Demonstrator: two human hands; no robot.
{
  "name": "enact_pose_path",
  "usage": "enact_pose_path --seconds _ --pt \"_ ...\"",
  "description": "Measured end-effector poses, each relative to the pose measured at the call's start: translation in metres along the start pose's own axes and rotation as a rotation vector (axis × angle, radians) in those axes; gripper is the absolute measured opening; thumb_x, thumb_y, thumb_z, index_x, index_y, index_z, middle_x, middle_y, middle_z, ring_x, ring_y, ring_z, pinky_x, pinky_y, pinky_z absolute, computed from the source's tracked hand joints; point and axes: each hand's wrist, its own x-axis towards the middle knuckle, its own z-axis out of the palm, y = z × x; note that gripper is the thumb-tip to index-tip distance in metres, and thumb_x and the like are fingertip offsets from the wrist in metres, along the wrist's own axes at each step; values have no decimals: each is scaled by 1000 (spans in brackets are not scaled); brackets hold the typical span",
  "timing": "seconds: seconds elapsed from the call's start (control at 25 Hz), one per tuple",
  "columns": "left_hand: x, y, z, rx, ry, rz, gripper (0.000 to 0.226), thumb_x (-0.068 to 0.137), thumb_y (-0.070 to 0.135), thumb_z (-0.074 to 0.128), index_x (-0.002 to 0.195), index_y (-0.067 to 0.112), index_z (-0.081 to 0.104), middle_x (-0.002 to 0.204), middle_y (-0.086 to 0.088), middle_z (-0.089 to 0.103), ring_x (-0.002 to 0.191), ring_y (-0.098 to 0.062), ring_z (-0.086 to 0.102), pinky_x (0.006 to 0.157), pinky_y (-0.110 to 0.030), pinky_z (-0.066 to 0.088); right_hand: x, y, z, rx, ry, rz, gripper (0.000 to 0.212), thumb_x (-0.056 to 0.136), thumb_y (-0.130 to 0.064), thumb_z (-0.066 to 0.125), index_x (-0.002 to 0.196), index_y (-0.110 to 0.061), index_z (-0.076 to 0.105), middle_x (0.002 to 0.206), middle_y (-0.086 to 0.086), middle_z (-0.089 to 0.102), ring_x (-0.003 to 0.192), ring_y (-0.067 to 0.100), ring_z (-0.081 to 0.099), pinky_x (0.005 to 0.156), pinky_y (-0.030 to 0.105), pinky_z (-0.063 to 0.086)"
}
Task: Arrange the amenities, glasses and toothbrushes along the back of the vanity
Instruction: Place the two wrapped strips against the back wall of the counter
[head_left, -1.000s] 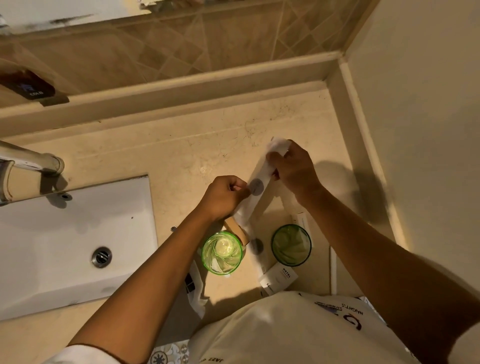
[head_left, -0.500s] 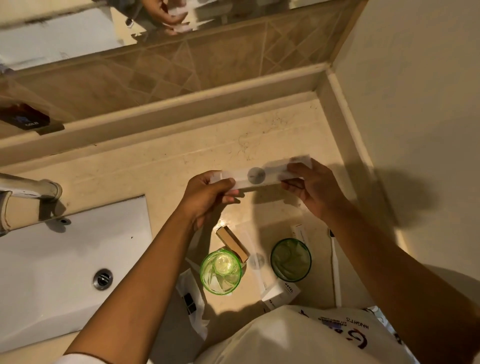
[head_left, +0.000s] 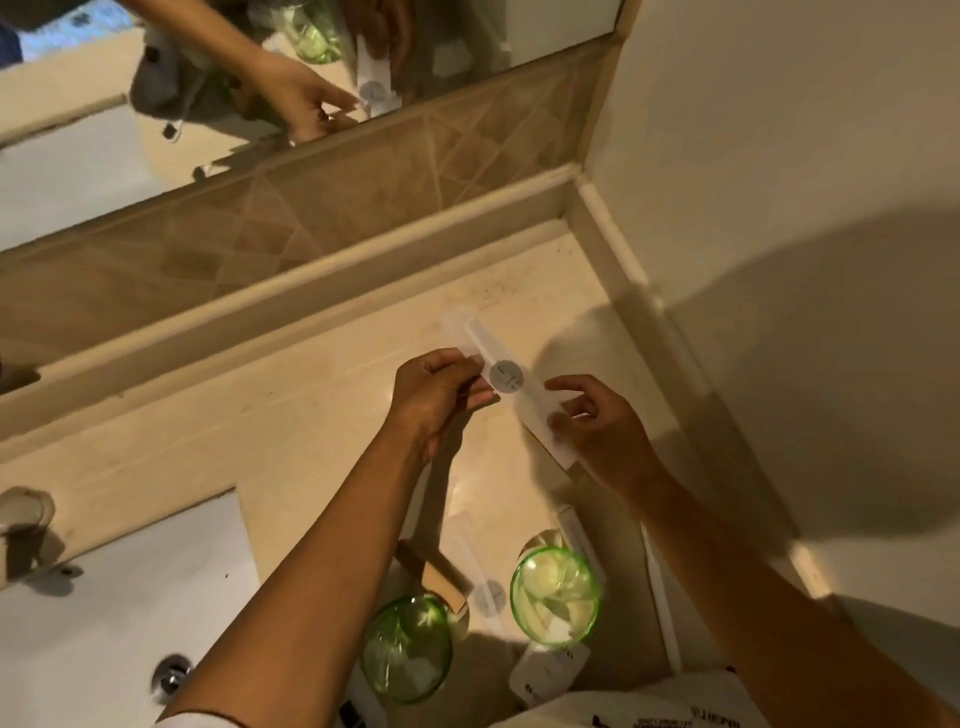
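Hands meet over a beige vanity surface (head_left: 291, 415), seen from above by a head-worn camera. Between them lies a long, flat, translucent white toothbrush packet (head_left: 511, 382) with a round grey sticker near its middle. The packet runs diagonally, its far end pointing toward the back ledge and its near end toward the person.

The left hand (head_left: 434, 397) pinches the packet's left edge beside the sticker, thumb and fingers curled on it. The right hand (head_left: 602, 431) holds the near end, its thumb on the wrapper and forefinger stretched out above it. Whether the packet touches the surface cannot be told.

Closer to the person, two green glasses stand upright on the surface: one glass (head_left: 555, 595) between the forearms, the other glass (head_left: 407, 649) partly under the left forearm. Just beside them lie a small brown box (head_left: 434, 574), a second wrapped packet (head_left: 480, 577), a white sachet (head_left: 550, 670) and a loose white toothbrush (head_left: 662, 603) near the right forearm.

A white basin (head_left: 104, 597) with a metal drain sits at lower left. A mirror (head_left: 260, 67) above the tiled backsplash reflects the hands.
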Motion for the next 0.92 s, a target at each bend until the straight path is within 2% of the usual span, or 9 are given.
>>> enact_pose_path --seconds 0.08,0.16,0.28,0.36,0.48,0.6,0.72,0.76,0.92 --pt "17 -2 23 111 -6 5 15 90 -6 68 102 -14 64 82 -26 65 67 -31 68 75 -49 64 7 5 -9 -26 73 -23 29 86 -21 69 114 -30 65 95 -4 69 82 16 70 66 35 62" --pt "33 -1 44 229 2 7 22 89 -6 68 105 -20 63 84 -29 66 64 -30 68 78 -54 63 16 14 -16 -76 158 -63 30 87 -23 69 116 -26 63 103 -5 66 90 13 66 69 28 59" --pt "57 5 70 383 3 46 21 90 -5 68 105 -19 64 79 -27 68 52 -23 69 56 -39 61 28 24 -18 -230 328 -226 30 87 -14 71 116 -13 64 109 1 62 98 13 60 78 17 51" --pt "71 7 80 486 17 90 19 90 1 71 99 -14 65 73 -27 70 50 -25 69 46 -32 53 37 27 -14 -337 404 -313 30 86 -11 73 115 -9 66 112 5 62 99 10 58 85 19 52" --pt "85 10 86 599 47 148 16 90 7 73 90 -8 67 73 -29 71 50 -25 69 45 -29 51 50 24 -7 -460 413 -212 35 88 -22 73 121 -15 64 120 3 58 102 11 58 89 19 47" --pt "100 16 88 651 52 198 18 89 9 74 84 -6 67 67 -20 71 47 -22 66 47 -30 54 64 20 -2 -588 426 -177 38 89 -28 72 125 -20 62 120 1 58 108 15 59 92 17 41" --pt "115 21 89 690 50 242 20 89 11 75 81 -5 68 59 -10 70 45 -21 63 52 -37 58 73 16 0 -601 429 -201 38 87 -20 74 123 -14 64 116 7 60 110 24 60 102 32 50" --pt "119 22 89 710 47 257 20 89 13 75 79 -3 68 58 -9 69 44 -21 63 53 -38 59 75 15 1 -566 434 -200 37 87 -17 73 122 -12 64 116 9 61 109 26 60 101 37 53" --pt "131 22 92 885 84 367 16 85 25 77 80 13 68 66 -4 72 59 -22 70 62 -36 59 82 22 6 -537 535 -209 33 87 -10 74 119 -10 68 114 8 65 106 25 65 99 36 54"
